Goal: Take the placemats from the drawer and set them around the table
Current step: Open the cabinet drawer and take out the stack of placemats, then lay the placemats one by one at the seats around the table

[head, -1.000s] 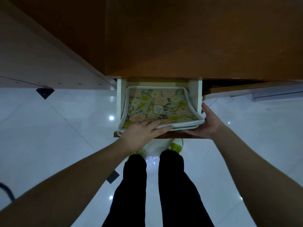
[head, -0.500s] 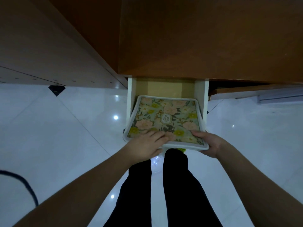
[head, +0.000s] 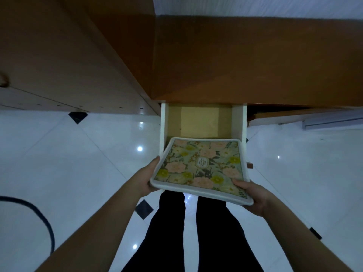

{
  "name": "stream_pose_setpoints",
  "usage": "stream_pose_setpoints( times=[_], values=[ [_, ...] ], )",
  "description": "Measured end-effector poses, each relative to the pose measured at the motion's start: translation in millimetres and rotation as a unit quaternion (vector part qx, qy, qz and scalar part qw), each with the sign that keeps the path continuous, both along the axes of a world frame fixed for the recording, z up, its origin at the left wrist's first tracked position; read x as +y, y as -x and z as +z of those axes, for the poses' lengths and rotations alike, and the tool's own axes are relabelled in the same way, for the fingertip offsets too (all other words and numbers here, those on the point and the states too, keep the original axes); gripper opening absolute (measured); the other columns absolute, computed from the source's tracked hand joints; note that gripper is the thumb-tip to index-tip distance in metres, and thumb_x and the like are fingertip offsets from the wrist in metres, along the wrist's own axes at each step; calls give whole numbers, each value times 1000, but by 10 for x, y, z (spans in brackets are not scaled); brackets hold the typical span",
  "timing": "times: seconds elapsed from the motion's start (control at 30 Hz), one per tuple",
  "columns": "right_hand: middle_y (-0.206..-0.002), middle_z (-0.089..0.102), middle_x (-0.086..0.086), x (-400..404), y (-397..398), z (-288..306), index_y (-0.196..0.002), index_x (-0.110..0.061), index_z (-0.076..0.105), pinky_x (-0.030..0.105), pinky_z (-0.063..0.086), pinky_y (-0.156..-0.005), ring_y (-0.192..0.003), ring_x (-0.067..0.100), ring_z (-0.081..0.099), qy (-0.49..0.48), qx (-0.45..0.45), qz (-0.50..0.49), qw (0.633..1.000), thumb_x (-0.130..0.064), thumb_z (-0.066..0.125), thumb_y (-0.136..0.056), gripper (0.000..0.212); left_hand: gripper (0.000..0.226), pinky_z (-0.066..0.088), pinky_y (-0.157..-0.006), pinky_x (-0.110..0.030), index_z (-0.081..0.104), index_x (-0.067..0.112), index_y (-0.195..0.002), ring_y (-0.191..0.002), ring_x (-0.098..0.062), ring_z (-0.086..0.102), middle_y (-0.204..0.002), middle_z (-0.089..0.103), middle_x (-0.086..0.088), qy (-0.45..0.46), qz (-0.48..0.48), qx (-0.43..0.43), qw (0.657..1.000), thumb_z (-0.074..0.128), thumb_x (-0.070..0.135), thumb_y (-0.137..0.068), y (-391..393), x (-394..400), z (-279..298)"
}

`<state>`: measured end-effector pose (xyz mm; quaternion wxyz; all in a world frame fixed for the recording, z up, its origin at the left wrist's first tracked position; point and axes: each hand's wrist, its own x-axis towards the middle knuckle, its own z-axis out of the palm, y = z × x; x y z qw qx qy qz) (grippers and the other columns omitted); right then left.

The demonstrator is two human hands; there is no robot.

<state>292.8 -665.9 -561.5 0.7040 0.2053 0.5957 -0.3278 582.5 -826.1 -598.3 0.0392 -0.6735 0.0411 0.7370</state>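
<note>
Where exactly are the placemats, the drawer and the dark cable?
placemats [head: 200, 165], head view, floral top face.
drawer [head: 199, 120], head view, bare inside bottom.
dark cable [head: 42, 218], head view, curve on the floor.

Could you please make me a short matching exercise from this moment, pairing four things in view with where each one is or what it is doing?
Things:
1. left hand
2. right hand
3. placemats
4. drawer

States:
A. pulled open, bare bottom showing
B. held up over the drawer's front, floral side up
C. grips the stack's near right corner, thumb on top
D. holds the stack's left edge

Pairs: 1-D, 2-C, 3-B, 4-A
</note>
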Motion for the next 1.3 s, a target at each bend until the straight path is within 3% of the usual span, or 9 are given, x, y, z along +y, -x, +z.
stream_pose_setpoints(
  times=[0.13,0.3,0.4,0.6,0.77,0.83,0.97,1.07,1.3],
  values=[
    [-102,75,14,52,-81,198,-130,-14,53,36,59,-59,-82,30,74,29,34,19,999,-4,59,-91,41,55,60,-73,-37,67,12,-124,-108,-30,67,-123,69,-15,-5,-64,72,995,63,54,-89,-59,-169,165],
    [-114,71,13,121,-121,646,-131,-16,53,40,60,-74,-99,33,71,88,104,56,989,-7,70,-85,50,69,52,-100,-48,56,13,-135,-115,-31,66,-124,69,-14,67,-218,123,966,85,32,-76,-148,-252,651],
    [-122,68,15,90,-117,966,-134,-16,50,46,58,-82,-106,37,67,115,123,60,984,-15,86,-71,73,62,54,-95,-51,52,20,-132,-108,-31,69,-120,71,-11,138,-222,91,961,84,21,-78,-187,-256,996],
    [-117,67,11,-9,-133,1567,-124,-18,50,42,59,-74,-99,31,69,166,219,91,957,-5,81,-73,62,47,54,-95,-53,46,20,-126,-112,-35,65,-123,65,-13,239,-198,110,944,72,7,-89,-202,-209,1652],
    [-120,64,10,-34,-94,1928,-126,-17,48,51,56,-87,-105,32,66,193,274,103,937,-3,79,-75,62,38,57,-86,-46,44,11,-123,-100,-29,66,-116,64,-12,346,-186,86,915,65,3,-93,-69,-95,2151],
    [-123,65,10,-41,-42,2042,-127,-18,49,53,56,-88,-105,31,67,219,285,103,928,-7,82,-72,66,34,58,-83,-40,47,16,-121,-96,-22,67,-114,65,-8,386,-169,66,905,64,8,-94,17,-37,2325],
    [-114,70,7,-46,99,2336,-125,-19,54,41,60,-72,-96,26,71,282,276,103,913,3,79,-69,65,24,58,-87,-48,54,27,-109,-100,-25,69,-115,67,-6,435,-121,22,892,69,34,-92,190,131,2661],
    [-113,71,5,0,240,2496,-130,-21,53,42,59,-71,-97,27,71,303,265,126,906,-5,83,-57,81,51,58,-86,-52,59,26,-109,-98,-26,71,-111,71,-5,457,-97,-8,884,74,58,-72,276,296,2866],
    [-113,73,4,143,585,2716,-125,-30,56,49,58,-79,-99,30,71,351,222,196,888,8,69,-75,64,75,60,-85,-48,61,21,-121,-93,-22,74,-109,74,-2,472,-59,-45,879,76,68,-65,356,763,3181]
  ],
)
